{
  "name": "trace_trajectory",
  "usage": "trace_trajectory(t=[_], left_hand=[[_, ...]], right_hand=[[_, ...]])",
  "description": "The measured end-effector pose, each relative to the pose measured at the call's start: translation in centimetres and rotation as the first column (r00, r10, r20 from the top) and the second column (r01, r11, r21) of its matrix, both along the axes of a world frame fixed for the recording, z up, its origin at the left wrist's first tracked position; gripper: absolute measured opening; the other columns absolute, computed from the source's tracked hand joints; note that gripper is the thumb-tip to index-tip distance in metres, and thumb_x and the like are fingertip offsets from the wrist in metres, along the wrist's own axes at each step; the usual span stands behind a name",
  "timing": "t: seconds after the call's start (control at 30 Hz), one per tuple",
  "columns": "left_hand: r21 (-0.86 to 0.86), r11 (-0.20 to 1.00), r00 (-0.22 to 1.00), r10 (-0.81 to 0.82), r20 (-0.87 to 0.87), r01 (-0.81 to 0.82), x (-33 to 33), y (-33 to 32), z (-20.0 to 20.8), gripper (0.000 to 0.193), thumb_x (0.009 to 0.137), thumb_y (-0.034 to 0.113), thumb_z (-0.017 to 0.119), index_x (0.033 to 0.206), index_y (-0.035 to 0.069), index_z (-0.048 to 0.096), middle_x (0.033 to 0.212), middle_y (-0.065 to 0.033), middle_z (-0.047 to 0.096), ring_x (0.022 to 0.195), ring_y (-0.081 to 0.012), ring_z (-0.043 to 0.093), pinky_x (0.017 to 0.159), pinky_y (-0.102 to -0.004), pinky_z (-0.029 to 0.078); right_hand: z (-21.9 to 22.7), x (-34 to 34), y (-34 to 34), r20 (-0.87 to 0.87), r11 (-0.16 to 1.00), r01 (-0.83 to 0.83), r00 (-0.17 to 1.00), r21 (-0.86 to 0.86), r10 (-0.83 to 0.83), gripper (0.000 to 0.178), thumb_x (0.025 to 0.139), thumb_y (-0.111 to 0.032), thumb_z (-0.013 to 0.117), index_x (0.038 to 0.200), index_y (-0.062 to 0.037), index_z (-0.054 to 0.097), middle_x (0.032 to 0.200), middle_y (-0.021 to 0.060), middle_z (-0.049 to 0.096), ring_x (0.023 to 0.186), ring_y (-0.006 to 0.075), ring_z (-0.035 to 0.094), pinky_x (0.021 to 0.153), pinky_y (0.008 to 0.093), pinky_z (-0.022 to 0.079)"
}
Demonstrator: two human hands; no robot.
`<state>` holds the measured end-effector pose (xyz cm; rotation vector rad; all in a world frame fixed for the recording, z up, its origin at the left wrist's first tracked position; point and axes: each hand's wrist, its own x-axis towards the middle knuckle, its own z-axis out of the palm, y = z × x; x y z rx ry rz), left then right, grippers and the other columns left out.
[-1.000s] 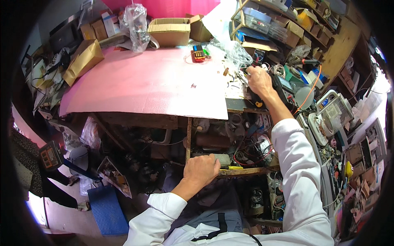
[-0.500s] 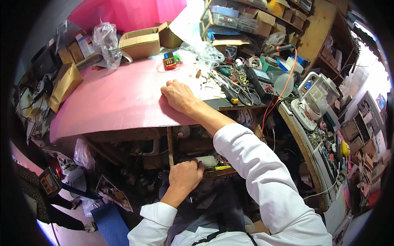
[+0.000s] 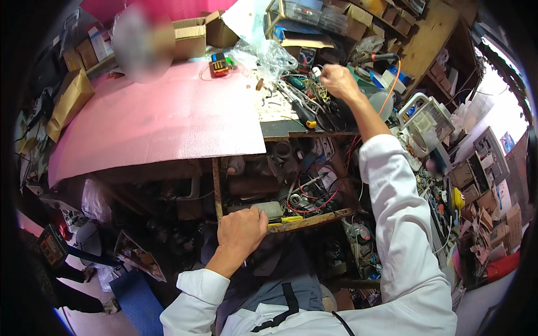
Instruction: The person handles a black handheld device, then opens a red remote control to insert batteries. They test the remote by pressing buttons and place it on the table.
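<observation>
My left hand is closed over the front left corner of a pulled-out wooden drawer, below the table edge. In the drawer lie a yellow-handled tool, a grey block-shaped thing, red wires and loose parts. My right hand reaches far forward over a heap of hand tools and cables on the table; its fingers are curled closed, and what they hold, if anything, is hidden. Beside it lie a green-handled tool and a long tool with a black and yellow handle.
A pink sheet covers the table's left part, with a yellow and red multimeter on it. Cardboard boxes stand behind. An orange cable hangs at the right. Another person's legs show at the lower left.
My right hand has left the pink sheet and moved right and forward to the tool heap, uncovering the drawer's contents. My left hand stays at the drawer. The view has shifted slightly.
</observation>
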<state>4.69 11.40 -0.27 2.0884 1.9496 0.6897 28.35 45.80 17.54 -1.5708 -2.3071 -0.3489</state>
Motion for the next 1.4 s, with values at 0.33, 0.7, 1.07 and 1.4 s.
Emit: trace_trajectory(t=[0.33, 0.7, 1.07, 1.4], left_hand=[[0.005, 1.0, 1.0, -0.011, -0.006, 0.011, -0.1, 0.1, -0.3, 0.033, 0.095, 0.031, 0.058, 0.08, 0.005, 0.071, 0.07, -0.0197, 0.07, 0.064, -0.0386, 0.07, 0.061, -0.0503, 0.056], [0.067, 0.998, 1.0, -0.017, -0.013, 0.018, -0.1, -0.1, -0.5, 0.035, 0.094, 0.033, 0.06, 0.075, 0.005, 0.07, 0.068, -0.0183, 0.07, 0.061, -0.0373, 0.07, 0.059, -0.0474, 0.058], [0.076, 0.997, 0.998, -0.008, -0.059, 0.013, 0.1, 0.4, -0.7, 0.031, 0.095, 0.028, 0.058, 0.077, 0.006, 0.07, 0.069, -0.0156, 0.071, 0.062, -0.0343, 0.071, 0.058, -0.0448, 0.058], [0.07, 0.997, 0.998, -0.012, -0.056, 0.016, 0.1, 0.1, -0.6, 0.03, 0.097, 0.026, 0.058, 0.077, 0.006, 0.068, 0.069, -0.0173, 0.069, 0.063, -0.0354, 0.07, 0.059, -0.0463, 0.056]], right_hand=[[-4.9, 1.7, -6.5, 0.132, 0.995, 0.011, 0.991, -0.104, 0.003, 0.056, 0.078, -0.013, 0.068, 0.133, -0.0085, 0.056, 0.104, 0.0239, 0.069, 0.102, 0.0413, 0.066, 0.094, 0.0471, 0.052], [-2.7, 1.6, -4.6, -0.123, 0.999, -0.031, 0.992, 0.01, 0.032, 0.043, 0.07, -0.022, 0.072, 0.11, -0.0069, 0.075, 0.101, 0.0212, 0.074, 0.096, 0.0373, 0.071, 0.087, 0.0436, 0.055], [-3.0, 1.6, -4.0, -0.114, 0.974, -0.127, 0.982, 0.187, 0.15, 0.039, 0.081, -0.024, 0.074, 0.117, -0.0085, 0.074, 0.114, 0.0148, 0.071, 0.101, 0.0248, 0.068, 0.088, 0.0363, 0.055], [-10.5, -0.8, -19.5, 0.138, 0.793, -0.451, 0.829, -0.41, 0.543, 0.017, 0.08, -0.009, 0.068, 0.097, -0.009, 0.071, 0.097, 0.0121, 0.07, 0.093, 0.0347, 0.069, 0.079, 0.0459, 0.058]])
